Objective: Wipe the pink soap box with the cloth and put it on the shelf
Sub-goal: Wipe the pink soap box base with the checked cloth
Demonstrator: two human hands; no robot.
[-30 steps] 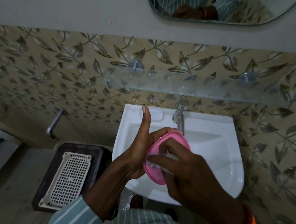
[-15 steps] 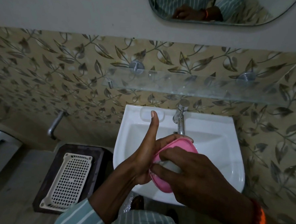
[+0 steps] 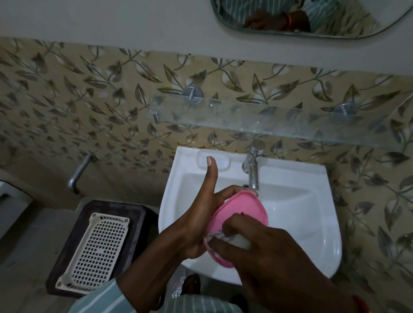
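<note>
Left hand [image 3: 197, 218] cupped the oval pink plastic soap box [image 3: 239, 214] from its left side, thumb straight up, fingers curled round the far rim. Box was tilted on edge over the white ceramic basin's [image 3: 316, 234] front-left part. Right hand [image 3: 274, 258] pinched a small white cloth [image 3: 238, 241], pressing it onto the box's face.

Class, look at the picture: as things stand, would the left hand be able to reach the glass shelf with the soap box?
Probably yes. The left hand holds the soap box over the sink, and the glass shelf sits just above it on the wall. Only the tap stands nearby, off to one side.
</note>
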